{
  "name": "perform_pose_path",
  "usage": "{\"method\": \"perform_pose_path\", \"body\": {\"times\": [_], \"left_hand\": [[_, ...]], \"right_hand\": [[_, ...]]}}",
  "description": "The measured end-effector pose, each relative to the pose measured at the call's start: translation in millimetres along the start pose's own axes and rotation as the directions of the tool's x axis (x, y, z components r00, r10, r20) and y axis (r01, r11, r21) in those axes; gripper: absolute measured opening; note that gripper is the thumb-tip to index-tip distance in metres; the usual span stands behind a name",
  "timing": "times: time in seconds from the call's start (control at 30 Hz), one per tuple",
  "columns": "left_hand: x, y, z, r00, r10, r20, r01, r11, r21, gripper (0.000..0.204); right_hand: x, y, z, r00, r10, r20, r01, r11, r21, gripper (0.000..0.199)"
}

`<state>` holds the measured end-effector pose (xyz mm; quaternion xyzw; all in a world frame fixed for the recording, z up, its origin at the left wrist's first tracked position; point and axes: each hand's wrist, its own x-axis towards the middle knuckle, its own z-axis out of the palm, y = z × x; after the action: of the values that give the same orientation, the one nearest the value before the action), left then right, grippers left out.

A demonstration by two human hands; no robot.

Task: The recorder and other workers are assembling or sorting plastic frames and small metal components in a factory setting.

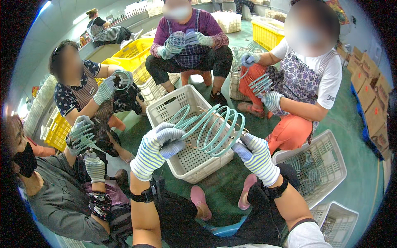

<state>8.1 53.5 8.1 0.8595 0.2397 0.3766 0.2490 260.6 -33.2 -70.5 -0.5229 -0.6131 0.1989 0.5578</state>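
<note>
A pale teal coil (221,129) of several loose loops stretches between my hands, above a white perforated crate (199,173). My left hand (159,145), in a striped white glove, is closed on the coil's left end, where the loops bunch together. At the other end my right hand (257,157), gloved alike, pinches the coil with thumb and fingers. Thin brownish strands stick out near the loops; what they are I cannot tell. The fingertips partly hide the coil's ends.
Beside my right leg stands a white crate (337,159) with teal coils in it, and another white crate (349,215) nearer. Several gloved people sit around, handling similar coils. Yellow crates (264,35) stand behind; cardboard boxes (370,89) are stacked at right.
</note>
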Motion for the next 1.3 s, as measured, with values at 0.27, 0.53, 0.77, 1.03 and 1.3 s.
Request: {"method": "perform_pose_path", "body": {"times": [0.27,0.53,0.77,1.03,1.3], "left_hand": [[-7.0,-2.4,-8.9,0.997,-0.017,0.072,0.019,0.999,-0.031,0.026],[-6.6,0.4,1.7,0.995,0.034,-0.094,-0.039,0.997,-0.060,0.026],[3.5,24.8,23.0,0.999,0.035,-0.030,-0.034,0.998,0.050,0.031],[6.2,4.3,43.3,0.737,-0.438,-0.515,0.071,0.808,-0.585,0.035],[4.2,8.0,44.2,0.966,-0.181,-0.187,0.115,0.941,-0.318,0.018]], "right_hand": [[-0.5,-9.9,-3.1,0.996,0.003,0.092,-0.004,1.000,0.005,0.021],[-4.6,-9.9,-0.7,0.997,0.011,0.072,-0.011,1.000,-0.004,0.020],[1.8,-24.1,-7.3,0.978,0.210,0.017,-0.207,0.944,0.257,0.027],[2.5,-24.9,-15.0,0.842,0.382,0.382,-0.531,0.711,0.461,0.038],[0.0,-26.2,-16.2,0.755,0.367,0.544,-0.641,0.589,0.492,0.047]]}}
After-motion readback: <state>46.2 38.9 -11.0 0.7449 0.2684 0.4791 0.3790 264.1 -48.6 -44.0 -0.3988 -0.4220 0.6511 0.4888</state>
